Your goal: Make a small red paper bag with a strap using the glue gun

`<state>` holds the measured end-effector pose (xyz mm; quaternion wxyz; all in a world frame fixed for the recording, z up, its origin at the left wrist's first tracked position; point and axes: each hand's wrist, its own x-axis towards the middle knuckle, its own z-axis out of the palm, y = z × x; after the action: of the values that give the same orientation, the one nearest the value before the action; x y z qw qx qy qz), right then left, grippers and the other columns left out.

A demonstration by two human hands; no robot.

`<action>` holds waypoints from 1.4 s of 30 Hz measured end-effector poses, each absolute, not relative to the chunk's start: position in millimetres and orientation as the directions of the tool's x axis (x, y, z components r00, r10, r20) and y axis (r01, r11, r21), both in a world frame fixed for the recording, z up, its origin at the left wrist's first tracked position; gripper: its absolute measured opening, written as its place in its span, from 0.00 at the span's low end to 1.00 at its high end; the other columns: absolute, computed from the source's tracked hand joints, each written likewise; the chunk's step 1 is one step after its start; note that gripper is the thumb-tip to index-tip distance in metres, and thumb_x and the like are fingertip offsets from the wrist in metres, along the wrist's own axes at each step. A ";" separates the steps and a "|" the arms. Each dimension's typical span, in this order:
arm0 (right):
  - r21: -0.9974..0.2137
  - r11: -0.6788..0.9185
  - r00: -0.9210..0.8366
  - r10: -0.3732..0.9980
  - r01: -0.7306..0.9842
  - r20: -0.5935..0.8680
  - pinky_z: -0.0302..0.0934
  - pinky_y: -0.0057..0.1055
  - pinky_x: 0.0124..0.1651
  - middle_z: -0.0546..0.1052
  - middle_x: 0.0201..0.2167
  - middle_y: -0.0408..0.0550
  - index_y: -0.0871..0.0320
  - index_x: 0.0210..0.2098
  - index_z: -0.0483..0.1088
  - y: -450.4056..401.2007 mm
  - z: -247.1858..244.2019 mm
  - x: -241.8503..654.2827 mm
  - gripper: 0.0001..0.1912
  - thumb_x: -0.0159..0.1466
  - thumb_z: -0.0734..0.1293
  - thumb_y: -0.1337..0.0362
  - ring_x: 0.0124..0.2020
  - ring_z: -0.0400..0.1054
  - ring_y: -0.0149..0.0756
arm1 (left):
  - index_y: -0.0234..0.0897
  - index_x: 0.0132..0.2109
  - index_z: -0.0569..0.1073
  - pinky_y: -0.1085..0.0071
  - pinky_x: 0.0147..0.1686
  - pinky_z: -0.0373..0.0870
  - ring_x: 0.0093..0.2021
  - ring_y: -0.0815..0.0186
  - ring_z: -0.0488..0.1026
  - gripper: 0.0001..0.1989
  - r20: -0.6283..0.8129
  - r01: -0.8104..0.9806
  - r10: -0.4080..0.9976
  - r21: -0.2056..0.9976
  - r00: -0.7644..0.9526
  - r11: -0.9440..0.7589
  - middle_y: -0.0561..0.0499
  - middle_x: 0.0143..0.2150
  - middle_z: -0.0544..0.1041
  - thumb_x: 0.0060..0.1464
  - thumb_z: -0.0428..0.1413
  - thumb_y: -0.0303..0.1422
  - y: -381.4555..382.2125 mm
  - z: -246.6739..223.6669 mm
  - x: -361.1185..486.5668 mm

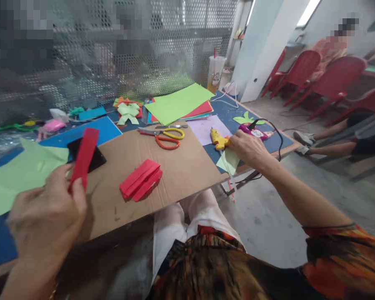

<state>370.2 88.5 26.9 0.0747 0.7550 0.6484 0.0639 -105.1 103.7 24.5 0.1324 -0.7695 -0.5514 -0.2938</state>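
My left hand (54,204) pinches a folded strip of red paper (86,152) between thumb and fingers, held up over the left of the cardboard sheet (187,166). Behind the strip lies a small black square (97,160). At the table's right side, my right hand (250,148) has its fingers closed on the handle of a yellow glue gun (219,139); a clear glue stick (226,164) juts from its back end. A folded red paper piece (141,180) rests on the cardboard between my hands. Scissors (167,137) with one yellow and one orange handle lie beyond it.
Green paper (181,102) tops a stack of coloured sheets at the back, near a plastic cup (215,73) with a straw. Pale green paper (21,175) covers the left side. A black cord (276,133) loops by my right hand. Red chairs (334,79) and people are at right.
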 end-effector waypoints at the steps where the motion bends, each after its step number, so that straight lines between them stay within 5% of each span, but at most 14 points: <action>1: 0.191 -0.144 0.144 0.990 0.971 0.012 0.47 0.33 0.31 0.78 0.49 0.62 0.64 0.50 0.80 91.0 26.5 371.4 0.17 0.77 0.60 0.66 0.39 0.72 0.41 | 0.46 0.69 0.70 0.56 0.37 0.60 0.30 0.51 0.63 0.27 0.616 0.955 0.759 0.034 0.211 -0.293 0.49 0.29 0.68 0.65 0.53 0.38 104.1 26.3 -96.7; 3: 0.172 -0.129 0.128 0.992 0.977 0.022 0.47 0.33 0.31 0.78 0.48 0.64 0.66 0.48 0.80 94.3 25.6 372.5 0.16 0.77 0.60 0.69 0.37 0.69 0.39 | 0.37 0.64 0.73 0.59 0.35 0.61 0.30 0.53 0.65 0.23 0.661 0.967 0.721 -0.030 0.208 -0.251 0.44 0.34 0.74 0.67 0.51 0.40 104.7 29.0 -82.9; 6: 0.142 -0.110 0.104 0.994 0.984 0.045 0.46 0.33 0.31 0.78 0.47 0.66 0.67 0.46 0.81 93.7 23.7 371.7 0.14 0.76 0.62 0.69 0.33 0.63 0.36 | 0.37 0.52 0.77 0.60 0.37 0.65 0.31 0.56 0.67 0.15 0.654 0.978 0.731 -0.078 0.195 -0.191 0.45 0.34 0.76 0.71 0.48 0.35 105.2 32.5 -74.2; 10: 0.146 -0.120 0.067 0.943 0.982 0.325 0.42 0.34 0.29 0.80 0.53 0.67 0.64 0.54 0.80 83.8 22.6 357.4 0.16 0.75 0.66 0.61 0.33 0.65 0.40 | 0.42 0.42 0.80 0.57 0.43 0.68 0.31 0.56 0.68 0.22 0.496 0.949 0.812 -0.223 0.308 -0.223 0.47 0.28 0.72 0.72 0.40 0.28 104.6 36.7 -75.3; 16: 0.084 0.629 -0.614 0.709 0.773 0.347 0.59 0.38 0.37 0.83 0.38 0.55 0.56 0.42 0.80 47.6 33.8 277.8 0.14 0.75 0.62 0.64 0.35 0.72 0.44 | 0.42 0.52 0.82 0.50 0.55 0.71 0.50 0.50 0.81 0.18 0.449 0.900 0.786 -0.112 0.424 -0.421 0.41 0.47 0.86 0.69 0.48 0.29 95.9 30.3 -57.9; 20: 0.042 0.812 -0.766 0.531 0.582 0.363 0.57 0.40 0.33 0.81 0.31 0.52 0.59 0.42 0.80 15.5 33.6 217.2 0.12 0.73 0.63 0.72 0.30 0.71 0.43 | 0.35 0.55 0.82 0.45 0.57 0.70 0.55 0.42 0.79 0.20 0.359 0.872 0.803 -0.070 0.476 -0.485 0.34 0.51 0.86 0.70 0.53 0.43 91.4 29.6 -39.1; 26: -0.161 0.717 -0.604 0.669 0.679 0.432 0.59 0.39 0.34 0.82 0.31 0.48 0.58 0.40 0.77 -0.4 -7.4 192.9 0.13 0.78 0.63 0.66 0.30 0.73 0.40 | 0.34 0.59 0.79 0.49 0.58 0.68 0.58 0.43 0.77 0.23 0.216 0.841 0.818 -0.030 0.533 -0.540 0.34 0.58 0.83 0.70 0.55 0.46 107.7 37.0 -22.9; 33: -0.196 0.667 -0.581 0.731 0.719 0.358 0.58 0.35 0.33 0.83 0.32 0.47 0.59 0.39 0.78 3.1 -32.5 203.0 0.10 0.76 0.66 0.68 0.29 0.75 0.37 | 0.30 0.61 0.77 0.52 0.55 0.68 0.56 0.44 0.77 0.21 0.144 0.844 0.832 -0.111 0.535 -0.524 0.32 0.56 0.83 0.74 0.49 0.40 130.0 35.4 -5.0; 38: -0.199 0.713 -0.614 0.688 0.673 0.387 0.56 0.35 0.31 0.82 0.30 0.47 0.59 0.40 0.78 7.5 -18.8 206.0 0.12 0.77 0.64 0.70 0.27 0.72 0.35 | 0.24 0.57 0.78 0.49 0.53 0.69 0.56 0.39 0.77 0.22 0.214 0.930 0.908 -0.165 0.360 -0.329 0.26 0.55 0.82 0.74 0.50 0.40 144.2 31.2 -12.0; 42: -0.322 0.724 -0.544 0.678 0.610 0.495 0.62 0.32 0.33 0.82 0.30 0.48 0.58 0.40 0.80 19.4 -8.4 215.8 0.16 0.79 0.62 0.65 0.29 0.74 0.34 | 0.27 0.55 0.78 0.46 0.52 0.70 0.55 0.40 0.78 0.19 0.434 0.912 0.802 -0.182 0.410 -0.368 0.27 0.52 0.83 0.75 0.51 0.38 137.7 35.8 -24.2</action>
<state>215.8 19.4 -8.4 -0.3053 0.3670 0.8769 -0.0557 -24.2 137.7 35.8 0.1997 -0.8156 -0.5255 -0.1372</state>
